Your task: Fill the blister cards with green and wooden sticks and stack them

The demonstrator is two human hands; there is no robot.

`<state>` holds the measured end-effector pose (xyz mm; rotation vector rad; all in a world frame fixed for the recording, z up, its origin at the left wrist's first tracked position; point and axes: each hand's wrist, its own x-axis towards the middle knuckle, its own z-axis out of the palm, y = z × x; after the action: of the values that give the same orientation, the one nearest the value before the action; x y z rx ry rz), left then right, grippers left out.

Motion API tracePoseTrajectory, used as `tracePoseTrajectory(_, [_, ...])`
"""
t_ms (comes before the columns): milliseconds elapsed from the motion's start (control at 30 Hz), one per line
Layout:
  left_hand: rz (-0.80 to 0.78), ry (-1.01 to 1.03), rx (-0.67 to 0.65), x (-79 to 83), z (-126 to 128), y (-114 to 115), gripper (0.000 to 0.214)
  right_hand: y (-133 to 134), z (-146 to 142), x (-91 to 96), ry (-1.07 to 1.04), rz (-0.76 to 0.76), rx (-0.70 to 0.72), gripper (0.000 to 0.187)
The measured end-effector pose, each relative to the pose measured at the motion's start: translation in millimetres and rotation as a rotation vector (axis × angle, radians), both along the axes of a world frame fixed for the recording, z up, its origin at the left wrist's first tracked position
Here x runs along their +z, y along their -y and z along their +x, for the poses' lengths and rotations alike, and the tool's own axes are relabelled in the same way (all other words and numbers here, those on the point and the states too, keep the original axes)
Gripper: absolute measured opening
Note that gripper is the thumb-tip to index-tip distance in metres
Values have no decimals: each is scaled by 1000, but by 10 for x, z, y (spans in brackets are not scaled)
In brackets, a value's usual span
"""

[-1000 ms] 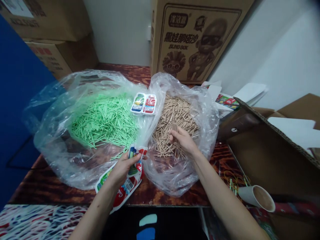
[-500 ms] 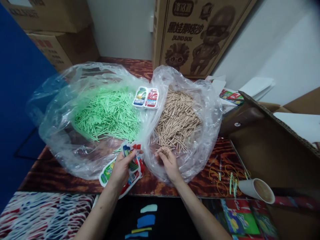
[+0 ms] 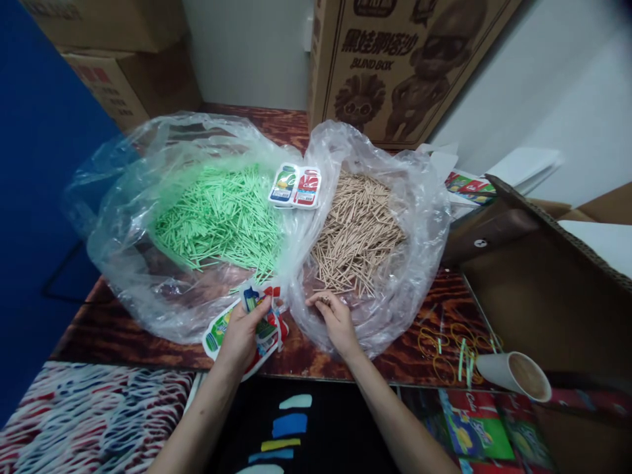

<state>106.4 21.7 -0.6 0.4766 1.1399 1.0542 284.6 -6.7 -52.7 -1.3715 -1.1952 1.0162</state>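
Note:
My left hand (image 3: 245, 329) is closed on a printed plastic pouch (image 3: 266, 322) in green, red and blue, pinched under the thumb. More of the printed packaging (image 3: 216, 332) shows under that hand. My right hand (image 3: 336, 319) has its fingers curled together over the near edge of a clear bag of brown sticks (image 3: 358, 237). Something small and brownish seems to be between its fingertips, too small to be sure of. Left of that bag lies another clear bag with a heap of green sticks (image 3: 222, 217). A twin-cup printed pack (image 3: 295, 186) rests between the two heaps.
Yellow rubber bands (image 3: 434, 345) and a few pale green sticks lie on the right of the wood-grain table (image 3: 162, 359). A paper cup (image 3: 513, 375) lies on its side there. An open cardboard box (image 3: 533, 296) stands at the right, and a large printed carton (image 3: 375, 79) behind.
The view has shifted slightly, moving the scene a little to the right and up. My left hand keeps its hold on the pouch; my right fingers stay curled at the brown-stick bag.

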Motion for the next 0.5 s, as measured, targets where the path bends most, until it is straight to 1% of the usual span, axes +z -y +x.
tracePoseTrajectory(133, [70, -63, 41, -119, -35, 25, 32, 8, 17, 16, 22, 47, 31, 17])
tracePoseTrajectory(200, [91, -85, 62, -141, -38, 29, 31, 12, 20, 0, 17, 51, 50, 18])
tracePoseTrajectory(400, [5, -86, 144, -44, -5, -11, 35, 12, 11, -54, 12, 46, 39, 16])
tracePoseTrajectory(500, [15, -104, 84, -15, -13, -12, 35, 11, 7, -47, 5, 53, 42, 16])
